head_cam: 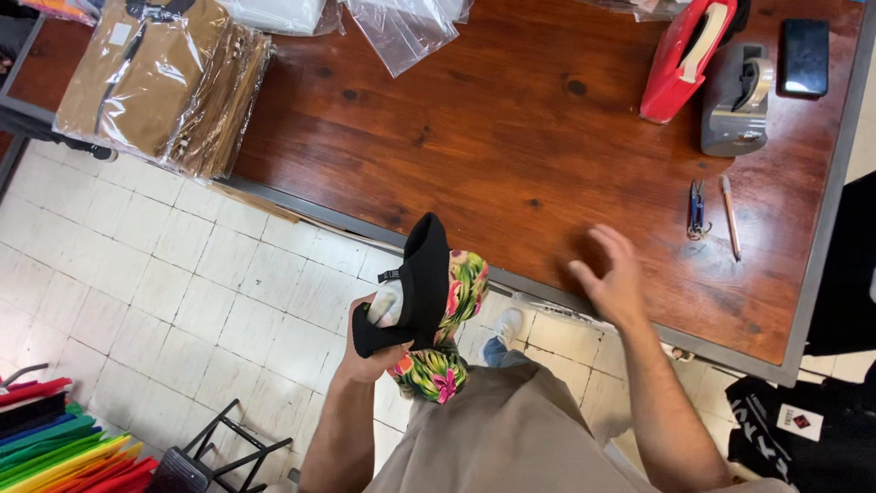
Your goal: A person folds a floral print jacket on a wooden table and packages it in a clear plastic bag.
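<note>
Left hand (372,351) closed round the lower end of a cap (427,306), gripping black fabric at the bottom. Cap held in the air over the tiled floor (146,301), just off the near edge of the counter (474,137), its upper tip overlapping that edge in view. Long axis close to upright, leaning slightly right: black part pointing up and away toward the counter, floral part in pink, green and yellow turned to the right and down, toward the body. Right hand (610,278) empty, fingers spread and loosely curled, hovering over the near edge of the counter, well apart from the cap and touching nothing that can be made out. Farther right on the counter, small blue snips (697,212) and a pen (730,217) lying side by side, both running roughly front to back. Beyond them, a grey tape dispenser (735,100), a red tape gun (683,57) and a dark phone (805,57). At the far left corner, a stack of tan garments in clear bags (160,82); loose clear bags (401,27) at the top edge. Down at the lower left, bright coloured hangers (64,447) on the floor.
</note>
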